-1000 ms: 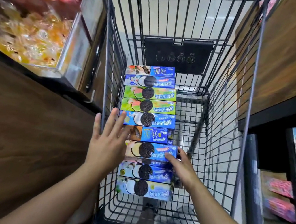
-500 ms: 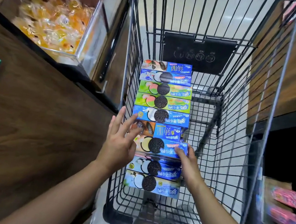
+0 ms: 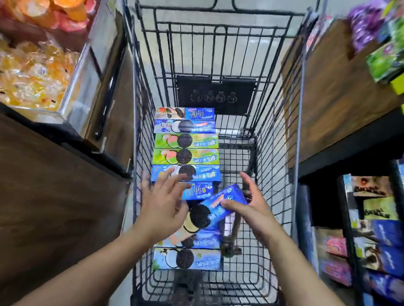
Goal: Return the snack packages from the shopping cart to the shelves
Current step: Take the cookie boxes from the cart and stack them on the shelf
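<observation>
Right grip (image 3: pixel 254 213) grasps a tilted blue cookie box (image 3: pixel 213 208) inside the shopping cart (image 3: pixel 215 94); left grip (image 3: pixel 161 207) released, fingers spread.

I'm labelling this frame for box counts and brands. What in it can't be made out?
Head view only.
- The tilted blue box in the right hand: its left end is under the left hand; contact there unclear.
- The box beneath it: print blurred, partly covered by the tilted blue box.
- The right shelf packages: motion blur, labels unreadable.
- Any boxes under the row: hidden by the top ones.
</observation>
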